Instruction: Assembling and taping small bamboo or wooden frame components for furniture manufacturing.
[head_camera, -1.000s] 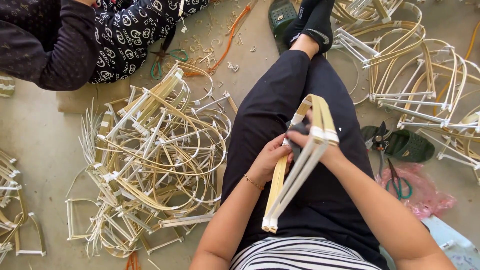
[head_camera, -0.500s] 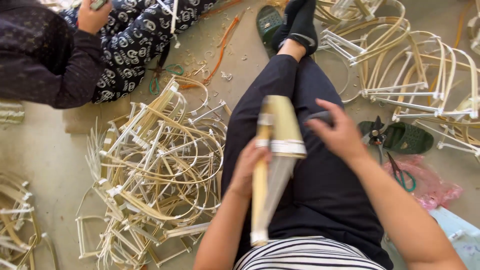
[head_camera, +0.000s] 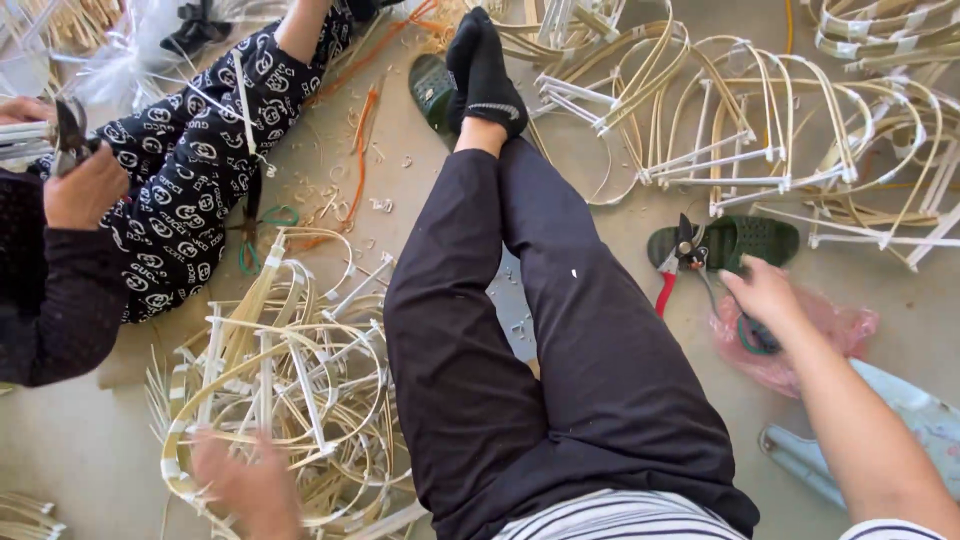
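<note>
My left hand (head_camera: 245, 485) is blurred by motion, low at the left, with its fingers spread over a heap of bent bamboo strip frames (head_camera: 280, 380) on the floor beside my left thigh. It holds nothing. My right hand (head_camera: 765, 295) reaches out to the right, fingers curled down onto green-handled scissors (head_camera: 755, 338) lying on a pink plastic bag (head_camera: 800, 345). Whether the fingers grip the handles is hidden. Red-handled pruners (head_camera: 672, 272) lie just left of that hand. My legs in black trousers (head_camera: 540, 330) stretch forward between the two hands.
Another person sits at the left in patterned trousers (head_camera: 190, 170), a hand (head_camera: 85, 185) holding pliers. More bamboo frames (head_camera: 760, 130) are spread across the upper right. A green slipper (head_camera: 745, 240) lies by the pruners, a second slipper (head_camera: 430, 85) by my foot. Offcuts litter the floor.
The bamboo frame I held over my lap with both hands is gone from my hands. My left hand dropped to the heap at the left. My right hand swung out to the scissors.
</note>
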